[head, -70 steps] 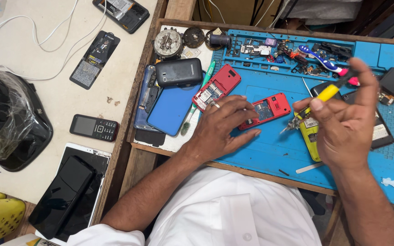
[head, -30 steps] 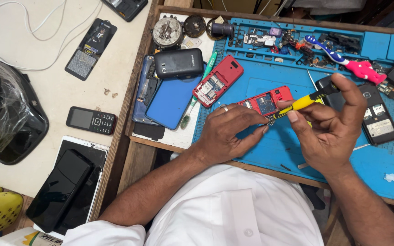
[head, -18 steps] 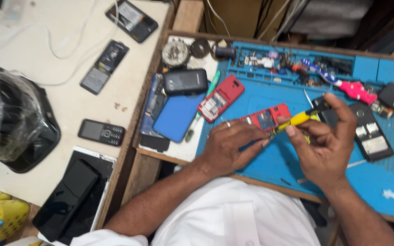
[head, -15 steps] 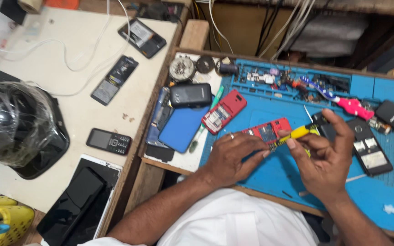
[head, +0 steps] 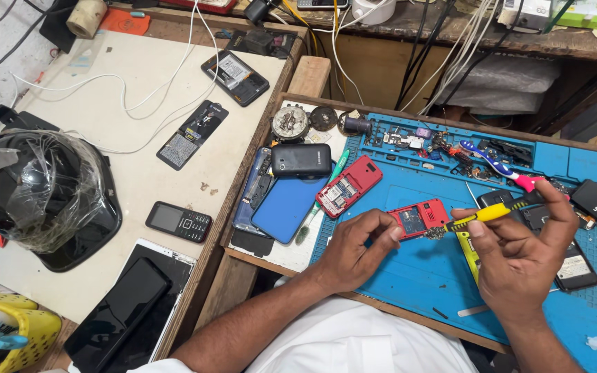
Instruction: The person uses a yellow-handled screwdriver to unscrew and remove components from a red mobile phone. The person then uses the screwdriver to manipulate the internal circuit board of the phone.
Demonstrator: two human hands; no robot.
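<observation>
A single head-worn camera looks steeply down from above the person's chest, close over the blue work mat; it faces forward across the bench, tilted slightly. The white table fills the left side

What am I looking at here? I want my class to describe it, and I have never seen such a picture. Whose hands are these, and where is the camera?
The camera sits on a person's head and looks down at their own two bare hands; there is no machine. The left hand steadies an opened red phone on a blue work mat. The right hand holds a yellow-handled screwdriver, its tip at the phone's edge. Nearby lie another red phone, a black phone and a toothbrush; a plastic-wrapped black helmet sits on the side table.
</observation>
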